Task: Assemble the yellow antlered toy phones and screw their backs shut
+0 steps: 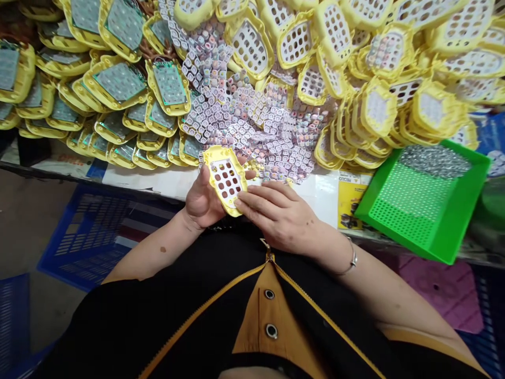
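A yellow plastic shell [229, 206] with a white grid of rounded holes rests in my left hand [203, 200], whose thumb and fingers wrap its sides. Its inner face is turned up toward me. My right hand [274, 210] lies at the shell's lower right edge, fingertips pressed on the rim. Whether a small part sits under those fingertips is hidden. Just beyond the hands, a heap of white keypad sheets [276, 126] with small coloured buttons covers the table.
Yellow shells with green circuit boards [120, 81] are piled at left. Stacks of empty yellow shells [379, 110] stand at right. A green tray [418, 205] holding many small metal pieces sits on the table's right edge. A blue crate [74, 237] is below at left.
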`<act>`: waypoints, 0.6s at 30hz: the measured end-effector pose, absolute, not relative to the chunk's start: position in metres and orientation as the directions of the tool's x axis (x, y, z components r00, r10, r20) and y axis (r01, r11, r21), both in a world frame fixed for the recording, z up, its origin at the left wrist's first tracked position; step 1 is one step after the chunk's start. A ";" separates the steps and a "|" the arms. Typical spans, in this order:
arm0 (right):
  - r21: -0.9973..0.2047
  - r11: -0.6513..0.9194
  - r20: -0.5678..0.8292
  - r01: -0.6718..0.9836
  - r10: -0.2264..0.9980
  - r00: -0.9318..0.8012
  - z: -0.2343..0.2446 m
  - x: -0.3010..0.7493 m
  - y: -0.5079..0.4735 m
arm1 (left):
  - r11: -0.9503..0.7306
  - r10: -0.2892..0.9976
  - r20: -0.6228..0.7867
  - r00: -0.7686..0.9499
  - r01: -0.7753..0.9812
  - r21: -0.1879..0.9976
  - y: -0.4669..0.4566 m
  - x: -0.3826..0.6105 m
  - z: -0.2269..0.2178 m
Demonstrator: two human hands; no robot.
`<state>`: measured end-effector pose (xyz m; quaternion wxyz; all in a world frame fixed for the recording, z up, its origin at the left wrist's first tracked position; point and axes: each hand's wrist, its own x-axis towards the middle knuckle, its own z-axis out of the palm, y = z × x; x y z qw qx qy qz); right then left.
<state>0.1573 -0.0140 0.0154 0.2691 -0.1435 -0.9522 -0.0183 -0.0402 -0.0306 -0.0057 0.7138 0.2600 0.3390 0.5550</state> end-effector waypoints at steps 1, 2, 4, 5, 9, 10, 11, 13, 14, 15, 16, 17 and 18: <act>-0.088 0.952 0.529 0.292 0.293 -0.796 0.015 0.158 -0.015 | 0.245 0.969 -0.192 0.153 -0.618 0.747 -0.030 -0.040 -0.006; -0.155 0.941 0.542 0.299 0.334 -0.771 0.014 0.159 -0.015 | 0.248 0.969 -0.189 0.160 -0.620 0.745 -0.030 -0.040 -0.006; -0.311 0.897 0.566 0.314 0.440 -0.697 0.014 0.163 -0.015 | 0.258 0.966 -0.184 0.183 -0.617 0.743 -0.029 -0.039 -0.004; -0.379 0.867 0.571 0.324 0.494 -0.655 0.014 0.165 -0.015 | 0.258 0.966 -0.180 0.187 -0.615 0.745 -0.028 -0.038 -0.003; -0.425 0.825 0.583 0.372 0.564 -0.585 0.010 0.166 -0.018 | 0.265 0.964 -0.180 0.198 -0.604 0.752 -0.024 -0.034 0.000; -0.383 0.846 0.584 0.371 0.533 -0.613 0.008 0.166 -0.019 | 0.260 0.965 -0.174 0.197 -0.607 0.751 -0.023 -0.033 0.000; -0.339 0.869 0.579 0.361 0.495 -0.648 0.006 0.165 -0.019 | 0.257 0.965 -0.170 0.197 -0.612 0.748 -0.021 -0.032 0.001; -0.295 0.888 0.571 0.353 0.460 -0.680 0.004 0.169 -0.016 | 0.262 0.964 -0.176 0.198 -0.617 0.742 -0.019 -0.032 0.002; -0.303 0.876 0.577 0.376 0.483 -0.659 0.004 0.174 -0.014 | 0.282 0.959 -0.190 0.212 -0.611 0.740 -0.019 -0.034 0.002; -0.327 0.845 0.583 0.423 0.533 -0.613 0.004 0.181 -0.012 | 0.308 0.950 -0.206 0.233 -0.600 0.738 -0.019 -0.036 0.002; -0.359 0.797 0.579 0.485 0.598 -0.554 0.004 0.189 -0.009 | 0.331 0.942 -0.219 0.256 -0.585 0.740 -0.020 -0.040 0.002; -0.386 0.741 0.562 0.550 0.662 -0.496 0.004 0.198 -0.007 | 0.354 0.932 -0.226 0.285 -0.569 0.743 -0.021 -0.044 0.001; -0.398 0.689 0.528 0.606 0.712 -0.462 0.002 0.207 -0.006 | 0.377 0.920 -0.231 0.317 -0.551 0.744 -0.023 -0.048 -0.001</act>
